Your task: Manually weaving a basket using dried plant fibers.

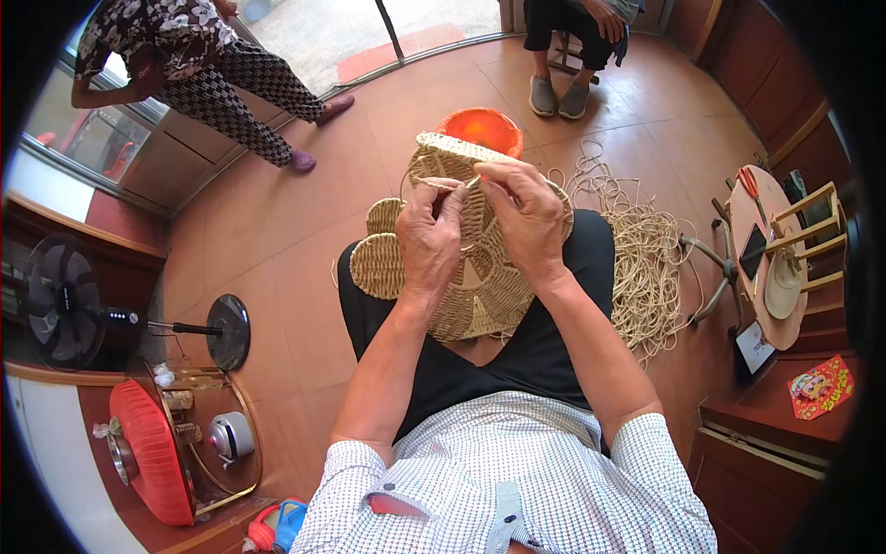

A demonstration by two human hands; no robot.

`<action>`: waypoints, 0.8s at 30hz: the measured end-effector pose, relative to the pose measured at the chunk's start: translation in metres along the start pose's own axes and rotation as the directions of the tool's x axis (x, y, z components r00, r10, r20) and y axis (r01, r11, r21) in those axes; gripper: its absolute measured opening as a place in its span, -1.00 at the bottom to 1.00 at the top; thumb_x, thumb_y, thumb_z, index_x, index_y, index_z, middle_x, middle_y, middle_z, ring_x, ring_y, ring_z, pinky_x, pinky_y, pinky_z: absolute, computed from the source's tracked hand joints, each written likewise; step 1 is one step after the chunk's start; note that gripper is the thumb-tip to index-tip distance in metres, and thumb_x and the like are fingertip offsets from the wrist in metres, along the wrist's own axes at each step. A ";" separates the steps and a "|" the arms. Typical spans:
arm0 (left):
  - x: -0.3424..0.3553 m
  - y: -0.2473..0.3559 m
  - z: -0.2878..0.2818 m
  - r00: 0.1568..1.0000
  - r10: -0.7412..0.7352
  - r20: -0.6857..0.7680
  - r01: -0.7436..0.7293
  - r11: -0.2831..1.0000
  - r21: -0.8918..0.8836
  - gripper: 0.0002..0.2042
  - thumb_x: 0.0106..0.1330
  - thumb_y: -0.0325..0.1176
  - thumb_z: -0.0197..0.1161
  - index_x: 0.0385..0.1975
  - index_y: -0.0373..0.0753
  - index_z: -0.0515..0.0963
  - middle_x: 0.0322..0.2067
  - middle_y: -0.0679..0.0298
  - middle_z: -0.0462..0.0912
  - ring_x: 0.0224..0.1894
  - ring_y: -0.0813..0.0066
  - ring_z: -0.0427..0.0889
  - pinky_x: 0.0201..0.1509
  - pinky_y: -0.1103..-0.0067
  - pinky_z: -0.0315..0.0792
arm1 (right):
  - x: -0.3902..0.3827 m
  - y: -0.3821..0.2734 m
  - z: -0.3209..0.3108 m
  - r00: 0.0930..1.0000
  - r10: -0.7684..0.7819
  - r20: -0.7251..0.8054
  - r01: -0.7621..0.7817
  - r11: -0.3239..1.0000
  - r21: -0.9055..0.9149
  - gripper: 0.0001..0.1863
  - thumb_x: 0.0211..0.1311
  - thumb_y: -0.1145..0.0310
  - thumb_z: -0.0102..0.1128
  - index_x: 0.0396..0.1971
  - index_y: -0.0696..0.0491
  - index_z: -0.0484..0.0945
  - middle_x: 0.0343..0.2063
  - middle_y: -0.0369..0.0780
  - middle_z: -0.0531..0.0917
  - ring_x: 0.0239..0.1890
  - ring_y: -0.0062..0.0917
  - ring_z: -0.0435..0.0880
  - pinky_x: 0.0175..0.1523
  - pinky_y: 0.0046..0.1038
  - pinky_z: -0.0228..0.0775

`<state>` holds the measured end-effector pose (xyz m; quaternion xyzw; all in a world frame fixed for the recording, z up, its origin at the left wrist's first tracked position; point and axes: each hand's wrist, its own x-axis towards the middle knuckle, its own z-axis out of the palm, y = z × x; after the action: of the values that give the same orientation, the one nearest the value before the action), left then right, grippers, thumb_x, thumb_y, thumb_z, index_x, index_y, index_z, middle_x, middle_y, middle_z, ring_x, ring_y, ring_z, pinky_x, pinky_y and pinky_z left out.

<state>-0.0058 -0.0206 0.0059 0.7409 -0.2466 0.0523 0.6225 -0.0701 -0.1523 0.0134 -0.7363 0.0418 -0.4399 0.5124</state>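
Note:
A pale woven straw piece [377, 266] with rounded, petal-like lobes rests across my lap and knees. At its far side, my left hand [431, 238] is closed, its thumb and fingers pinched on a thin straw cord [473, 183]. Close beside it, my right hand [528, 220] pinches the same cord from the right, fingertips almost meeting the left ones. Beyond both hands rises a straight braided edge [461, 148] of the woven piece. My hands and wrists hide part of the weave.
A loose heap of straw cord [646, 277] lies on the floor at my right. An orange basin [482, 127] stands beyond the weaving. One person stands far left; another sits far right. A fan [69, 300] is at left, a round stool [768, 254] with scissors and a phone at right.

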 end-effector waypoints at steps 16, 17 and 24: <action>0.032 0.000 -0.012 0.982 0.163 -0.093 -0.131 0.951 0.280 -0.89 0.47 -0.44 0.46 -0.08 -0.25 0.75 -0.30 0.32 0.72 -0.34 0.60 0.65 -0.23 0.52 0.58 | -0.012 0.021 0.019 0.978 -0.080 0.191 0.137 0.942 -0.308 -0.69 0.40 0.49 0.37 0.10 0.13 0.73 0.03 0.00 0.68 0.03 -0.05 0.76 0.16 -0.12 0.62; 0.034 0.001 -0.012 0.974 0.212 -0.077 -0.172 0.921 0.349 -0.90 0.46 -0.45 0.46 -0.11 -0.25 0.75 -0.29 0.30 0.72 -0.35 0.56 0.66 -0.23 0.51 0.58 | -0.012 0.019 0.021 0.979 -0.083 0.187 0.138 0.942 -0.305 -0.69 0.40 0.49 0.37 0.10 0.13 0.73 0.03 0.00 0.68 0.03 -0.05 0.76 0.16 -0.12 0.62; 0.037 -0.006 -0.007 0.969 0.227 -0.100 -0.181 0.922 0.342 -0.78 0.45 -0.48 0.41 0.05 -0.19 0.66 -0.26 0.19 0.70 -0.34 0.35 0.73 -0.23 0.40 0.61 | -0.010 0.022 0.030 0.980 -0.028 0.195 0.093 0.938 -0.333 -0.64 0.34 0.45 0.43 0.11 0.14 0.70 0.05 0.02 0.60 0.11 0.00 0.67 0.21 -0.07 0.55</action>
<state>0.0309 -0.0244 0.0169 0.7995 -0.2665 0.2084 0.4964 -0.0475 -0.1359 -0.0125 -0.8528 0.0459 -0.3704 0.3652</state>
